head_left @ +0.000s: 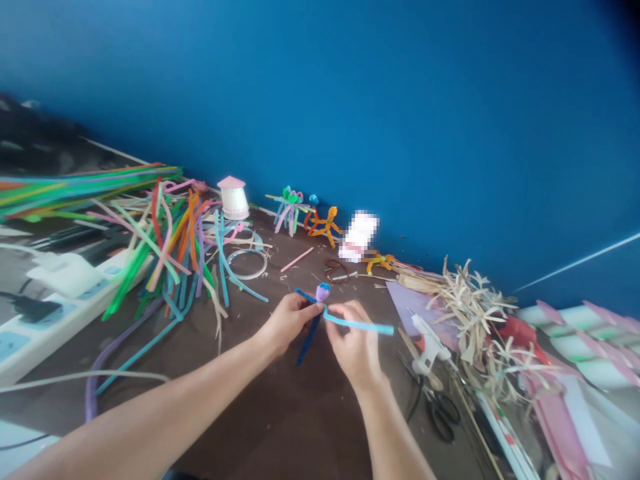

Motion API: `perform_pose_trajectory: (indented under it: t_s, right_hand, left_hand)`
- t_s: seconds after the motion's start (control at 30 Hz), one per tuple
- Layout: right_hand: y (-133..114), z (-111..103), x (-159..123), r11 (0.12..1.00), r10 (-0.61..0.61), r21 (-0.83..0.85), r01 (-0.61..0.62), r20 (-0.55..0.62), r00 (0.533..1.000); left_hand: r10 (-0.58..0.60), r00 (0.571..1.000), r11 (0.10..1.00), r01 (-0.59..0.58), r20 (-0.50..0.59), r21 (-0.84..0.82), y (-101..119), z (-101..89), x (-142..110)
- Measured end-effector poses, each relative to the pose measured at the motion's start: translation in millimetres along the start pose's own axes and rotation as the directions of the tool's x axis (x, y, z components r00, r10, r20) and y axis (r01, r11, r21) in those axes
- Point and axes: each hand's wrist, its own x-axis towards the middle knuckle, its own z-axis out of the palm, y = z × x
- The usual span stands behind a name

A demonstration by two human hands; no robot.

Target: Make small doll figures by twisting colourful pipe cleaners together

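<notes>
Over the middle of the dark table, my left hand is closed, pinching a small pipe-cleaner figure. It has a purple and blue top, and dark blue stems stick out behind and below my fingers. Close beside it, my right hand is closed on a light blue pipe cleaner. One end of this strip meets the figure just under its top; the other points out to the right. My fingertips partly hide where the two join.
Loose colourful pipe cleaners and a white power strip lie at left. Finished pipe-cleaner figures and a white paper cup stand along the blue wall. At right are a glue gun, black scissors and dried husk flowers.
</notes>
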Motion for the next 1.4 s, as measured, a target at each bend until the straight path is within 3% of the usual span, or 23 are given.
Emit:
perform_pose_trajectory:
  t_s: [0.17, 0.27, 0.37, 0.43, 0.53, 0.6, 0.67, 0.73, 0.97, 1.2, 1.33, 1.4]
  right_hand:
    - [-0.8, 2.2, -0.6, 0.966, 0.213, 0.156, -0.207, -0.02, 0.977]
    - [4.2, 5.7, 0.1, 0.856, 0.394, 0.334, -0.395, 0.073, 0.916]
    - [9.7, 8.9, 0.7, 0.727, 0.478, 0.474, -0.497, 0.17, 0.862]
    - [9.6, 9.1, 0.6, 0.722, 0.471, 0.496, -0.482, 0.159, 0.868]
    - [3.1, 5.9, -0.3, 0.849, 0.364, 0.412, -0.33, -0.006, 0.931]
    - [-2.0, 3.1, -0.9, 0.936, 0.216, 0.303, -0.177, -0.101, 0.971]
    - [-4.7, 1.2, -1.1, 0.977, 0.069, 0.211, -0.045, -0.108, 0.992]
    - [-4.7, 0.5, -0.9, 0.985, -0.001, 0.174, 0.017, -0.09, 0.996]
    - [-0.7, -0.1, 0.0, 0.981, 0.041, 0.196, -0.015, -0.131, 0.99]
    - [-5.6, -2.9, -0.7, 0.981, 0.039, 0.195, -0.012, -0.138, 0.99]
    - [-7.1, -0.7, -1.7, 0.926, 0.213, 0.328, -0.188, -0.042, 0.976]
    - [-5.5, 2.3, -1.8, 0.815, 0.345, 0.471, -0.337, 0.073, 0.936]
  left_hand:
    - [0.201, 0.978, 0.959, -0.207, 0.052, 0.193, 2.1, -0.7, -3.0]
    - [0.326, 0.934, 0.883, -0.356, 0.146, 0.306, 6.4, -1.9, -6.0]
    - [0.345, 0.917, 0.861, -0.394, 0.2, 0.321, 9.3, -1.7, -8.0]
    - [0.28, 0.947, 0.918, -0.312, 0.155, 0.245, 9.4, -1.1, -7.8]
    - [0.068, 0.995, 0.996, -0.072, 0.071, 0.046, 7.3, -1.5, -5.0]
    - [-0.034, 0.996, 0.996, 0.041, 0.087, -0.076, 5.3, -2.8, -2.5]
    - [-0.06, 0.989, 0.982, 0.083, 0.137, -0.169, 3.6, -4.3, -0.6]
    - [-0.059, 0.982, 0.97, 0.099, 0.177, -0.223, 2.9, -5.1, 0.2]
    - [-0.074, 0.979, 0.962, 0.12, 0.19, -0.244, 7.8, -4.2, -2.9]
    - [0.111, 0.986, 0.982, -0.09, 0.125, -0.163, 6.8, -2.4, -5.0]
    - [0.192, 0.975, 0.976, -0.178, 0.115, -0.124, 5.7, -1.7, -4.9]
    - [0.179, 0.972, 0.98, -0.162, 0.154, -0.116, 7.1, -1.6, -5.3]
